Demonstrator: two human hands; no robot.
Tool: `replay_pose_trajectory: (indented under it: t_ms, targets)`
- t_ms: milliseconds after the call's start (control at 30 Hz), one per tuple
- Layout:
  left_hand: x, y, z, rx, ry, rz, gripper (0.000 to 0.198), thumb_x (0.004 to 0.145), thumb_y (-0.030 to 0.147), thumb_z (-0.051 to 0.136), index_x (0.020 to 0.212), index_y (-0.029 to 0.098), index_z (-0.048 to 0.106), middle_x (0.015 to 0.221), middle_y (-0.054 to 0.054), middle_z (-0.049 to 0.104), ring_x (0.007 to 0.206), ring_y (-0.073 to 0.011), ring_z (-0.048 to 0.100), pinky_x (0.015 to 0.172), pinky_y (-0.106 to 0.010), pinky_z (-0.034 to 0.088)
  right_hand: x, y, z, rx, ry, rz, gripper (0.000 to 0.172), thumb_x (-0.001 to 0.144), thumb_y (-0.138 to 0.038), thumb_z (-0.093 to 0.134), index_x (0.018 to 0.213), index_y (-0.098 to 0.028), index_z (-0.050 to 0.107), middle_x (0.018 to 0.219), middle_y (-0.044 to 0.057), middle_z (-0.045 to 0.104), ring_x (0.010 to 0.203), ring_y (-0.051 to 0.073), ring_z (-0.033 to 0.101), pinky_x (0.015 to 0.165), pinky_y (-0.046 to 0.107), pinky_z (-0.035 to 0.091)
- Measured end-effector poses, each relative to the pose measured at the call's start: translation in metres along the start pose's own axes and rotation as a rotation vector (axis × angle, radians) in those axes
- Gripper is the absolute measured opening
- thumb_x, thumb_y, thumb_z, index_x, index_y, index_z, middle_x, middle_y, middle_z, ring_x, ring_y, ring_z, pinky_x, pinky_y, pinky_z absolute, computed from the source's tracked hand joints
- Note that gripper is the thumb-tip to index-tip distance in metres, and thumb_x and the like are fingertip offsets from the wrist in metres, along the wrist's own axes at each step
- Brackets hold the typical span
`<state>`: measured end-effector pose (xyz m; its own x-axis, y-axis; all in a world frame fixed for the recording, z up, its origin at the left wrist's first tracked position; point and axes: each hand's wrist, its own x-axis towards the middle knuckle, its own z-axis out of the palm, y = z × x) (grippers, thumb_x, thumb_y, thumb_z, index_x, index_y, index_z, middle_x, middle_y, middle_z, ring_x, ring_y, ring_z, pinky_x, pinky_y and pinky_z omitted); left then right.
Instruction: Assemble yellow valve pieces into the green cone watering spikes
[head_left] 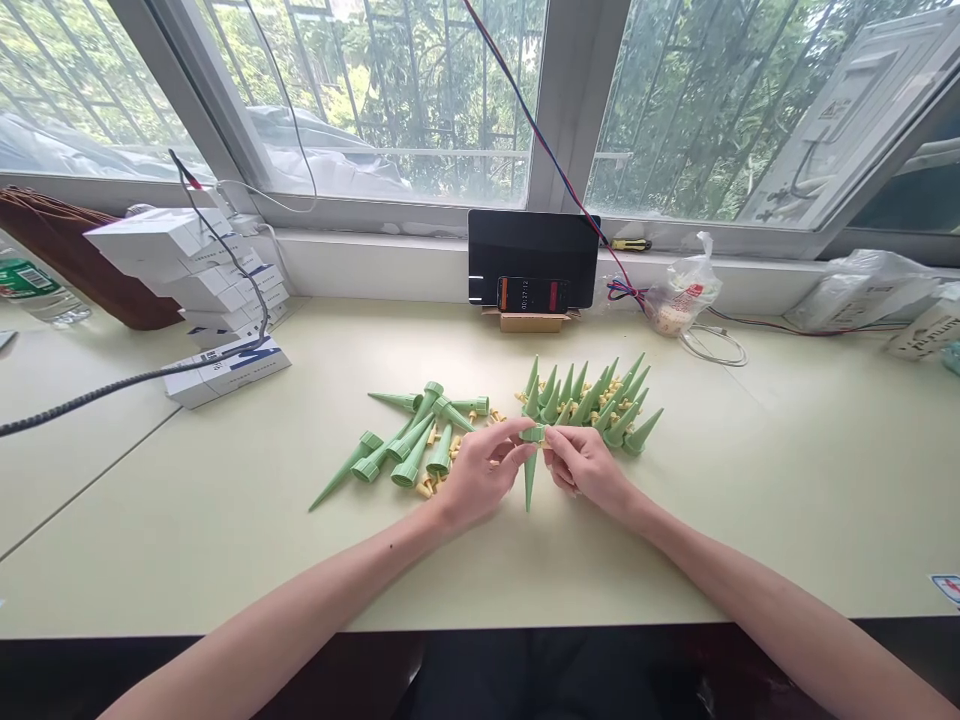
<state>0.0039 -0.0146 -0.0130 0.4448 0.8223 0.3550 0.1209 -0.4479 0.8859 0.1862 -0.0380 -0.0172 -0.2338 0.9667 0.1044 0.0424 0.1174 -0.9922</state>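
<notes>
My left hand (486,468) grips a green plastic plant watering spike (529,488) by its wide capped end, and the point hangs down. The fingers of my right hand (592,465) are pinched at the side of that cap, on a small yellow valve (546,442) that they mostly cover. Left of my hands lies a loose heap of green spikes (411,462), some with their open ends showing. Small yellow valves (426,487) are scattered among them. Behind my right hand, several spikes (577,395) stand upright in rows, points up, with yellow valves at their sides.
A phone (532,293) showing a timer leans on a dark tablet (480,235) at the back. White boxes (229,372) and a thick black cable (112,393) are at the left. A tied plastic bag (684,290) and a coiled white cable (716,345) lie back right.
</notes>
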Motion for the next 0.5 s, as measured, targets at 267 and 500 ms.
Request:
replay_pose_trajectory:
  t_ms: [267,500]
  targets:
    - [-0.0006,-0.0012,-0.0009,0.226,-0.013,0.303,0.017,0.095,0.019,0.054,0.107,0.017,0.066,0.078,-0.002,0.061,0.06,-0.0095,0.048,0.057,-0.022,0.041,0.0023,-0.0018,-0.0043,0.242,-0.12,0.127,0.046,0.095,-0.039,0.05,0.055,-0.02,0.039,0.043,-0.009,0.029,0.032,0.006,0.029,0.035,0.021,0.018]
    - [-0.0034,-0.006,-0.0006,0.36,-0.041,0.435,0.021,0.096,0.014,0.05,0.11,0.019,0.065,0.074,-0.001,0.055,0.061,-0.0103,0.044,0.056,-0.022,0.038,0.0026,-0.0057,-0.0062,0.266,-0.157,0.16,0.041,0.086,-0.023,0.049,0.048,-0.02,0.033,0.041,-0.009,0.025,0.033,0.006,0.031,0.036,0.021,0.016]
